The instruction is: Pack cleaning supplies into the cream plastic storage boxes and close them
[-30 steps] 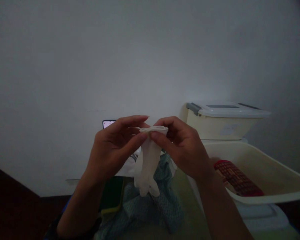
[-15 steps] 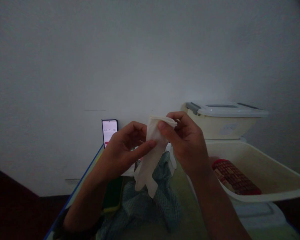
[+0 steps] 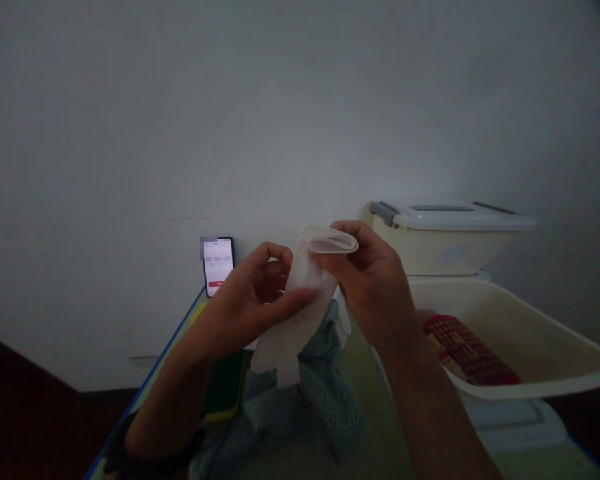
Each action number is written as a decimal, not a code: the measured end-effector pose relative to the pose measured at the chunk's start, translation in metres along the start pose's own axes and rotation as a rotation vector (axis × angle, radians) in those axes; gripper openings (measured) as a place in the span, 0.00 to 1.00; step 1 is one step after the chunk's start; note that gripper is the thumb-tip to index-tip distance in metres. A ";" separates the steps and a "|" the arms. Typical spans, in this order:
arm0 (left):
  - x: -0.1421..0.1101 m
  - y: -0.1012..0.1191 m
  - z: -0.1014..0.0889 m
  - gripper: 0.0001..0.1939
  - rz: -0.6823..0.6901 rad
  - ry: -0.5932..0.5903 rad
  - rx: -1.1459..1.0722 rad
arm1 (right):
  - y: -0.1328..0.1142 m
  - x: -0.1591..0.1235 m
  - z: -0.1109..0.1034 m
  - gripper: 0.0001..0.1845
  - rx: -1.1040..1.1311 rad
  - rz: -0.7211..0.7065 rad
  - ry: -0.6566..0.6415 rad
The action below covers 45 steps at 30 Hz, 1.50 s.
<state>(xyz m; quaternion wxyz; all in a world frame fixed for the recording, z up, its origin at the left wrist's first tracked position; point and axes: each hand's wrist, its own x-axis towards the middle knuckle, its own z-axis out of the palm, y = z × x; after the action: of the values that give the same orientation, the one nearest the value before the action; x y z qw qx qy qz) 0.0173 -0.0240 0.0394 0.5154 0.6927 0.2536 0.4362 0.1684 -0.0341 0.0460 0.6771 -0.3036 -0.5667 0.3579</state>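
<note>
A thin white glove (image 3: 300,313) hangs between my two hands, cuff up and fingers down. My right hand (image 3: 373,280) pinches the cuff edge, with the thumb inside the parted opening. Lower on the glove, my left hand (image 3: 253,293) is closed on its side, thumb across the front and fingers behind. Beneath the glove lies a crumpled blue-green cloth (image 3: 300,413) on the table. A dark green item with a yellow edge (image 3: 225,393) shows beside my left forearm. Some white material peeks out behind the glove, mostly hidden.
A phone (image 3: 219,267) showing a running timer leans on the wall at the left. To the right stands an open cream bin (image 3: 530,333) holding a red patterned item (image 3: 470,350). Behind it is a lidded storage box (image 3: 445,240) with grey latches.
The glove's cuff has gone from pressed flat to opened into a visible loop, tilted towards me. Its fingers have swung slightly left. Both hands keep their grip.
</note>
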 end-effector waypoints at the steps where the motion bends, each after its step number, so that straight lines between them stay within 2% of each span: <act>1: 0.000 0.000 0.000 0.13 -0.035 -0.016 -0.017 | 0.001 0.001 0.000 0.10 0.005 0.003 0.020; 4: 0.000 -0.001 0.000 0.14 -0.120 -0.055 -0.031 | 0.005 0.005 -0.002 0.10 0.009 0.022 0.093; 7: 0.000 -0.001 -0.001 0.13 -0.227 -0.148 0.034 | 0.012 0.008 -0.006 0.12 -0.008 0.052 0.143; 10: -0.002 -0.001 -0.003 0.12 -0.297 -0.229 0.109 | 0.018 0.010 -0.009 0.11 -0.055 0.062 0.157; 15: -0.003 -0.002 -0.010 0.15 -0.356 -0.285 0.227 | 0.022 0.011 -0.008 0.11 -0.003 0.069 0.157; 18: -0.004 0.001 -0.014 0.16 -0.349 -0.345 0.341 | 0.022 0.012 -0.007 0.11 0.046 0.077 0.155; 24: -0.006 0.002 -0.018 0.10 -0.258 -0.484 0.577 | 0.022 0.012 -0.009 0.11 0.046 0.063 0.207; 30: -0.005 -0.002 -0.021 0.11 -0.297 -0.547 0.514 | 0.025 0.013 -0.013 0.11 0.022 0.019 0.276; 35: -0.002 -0.004 -0.024 0.24 -0.376 -0.519 0.522 | 0.027 0.015 -0.013 0.12 0.029 0.000 0.344; 40: -0.001 -0.008 -0.029 0.20 -0.438 -0.613 0.512 | 0.028 0.017 -0.013 0.10 0.064 -0.017 0.368; 45: 0.001 -0.013 -0.034 0.21 -0.472 -0.621 0.455 | 0.025 0.016 -0.009 0.09 0.178 0.017 0.337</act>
<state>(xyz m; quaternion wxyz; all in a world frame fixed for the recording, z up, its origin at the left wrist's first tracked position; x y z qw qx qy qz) -0.0102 -0.0022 0.0301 0.4870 0.8096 0.3275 0.0115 0.1748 -0.0062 0.0328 0.7836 -0.3029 -0.4090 0.3564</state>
